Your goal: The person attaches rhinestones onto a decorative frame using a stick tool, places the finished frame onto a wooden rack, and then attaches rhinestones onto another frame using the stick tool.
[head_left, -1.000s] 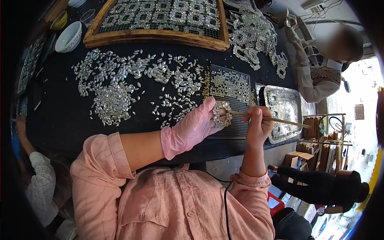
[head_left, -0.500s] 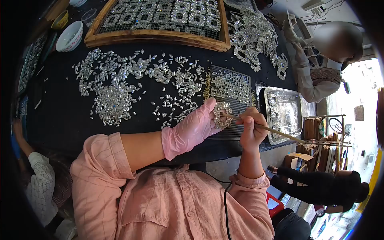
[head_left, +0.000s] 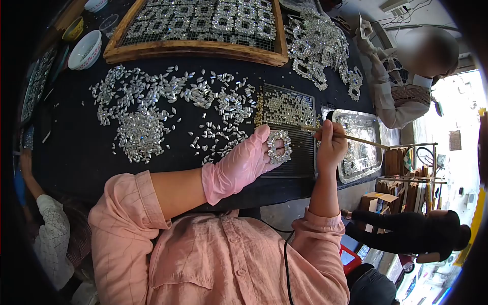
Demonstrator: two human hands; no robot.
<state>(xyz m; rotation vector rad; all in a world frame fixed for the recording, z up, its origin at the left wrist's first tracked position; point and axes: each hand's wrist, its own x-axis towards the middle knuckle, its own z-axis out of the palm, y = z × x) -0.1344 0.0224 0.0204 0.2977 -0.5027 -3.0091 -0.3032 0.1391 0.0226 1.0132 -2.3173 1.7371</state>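
Note:
My left hand (head_left: 239, 163), in a pink glove, grips a squarish crystal-studded ornament (head_left: 288, 148) with an opening in its middle. A slim wooden stick (head_left: 363, 141) is pinched in my bare right hand (head_left: 333, 145). Its tip is over the ridged black tray (head_left: 300, 165), at the lower edge of the small round stones (head_left: 288, 108) lying there. I cannot tell whether the tip touches a stone or carries one. Left of the tray lie loose silver stones (head_left: 140, 134), pointed ovals and drop shapes among them.
A wooden-framed mesh rack (head_left: 195, 48) of finished-looking ornaments stands at the back, beside a heap of crystal pieces (head_left: 317, 51). A clear tray (head_left: 360, 160) is at the right. Bowls (head_left: 85, 50) stand far left. A person (head_left: 412, 86) sits across; another (head_left: 53, 234) is at left.
My right hand and the stick have moved away from the ornament, up and to the right, over the small stones. The ornament now shows more of its studded face.

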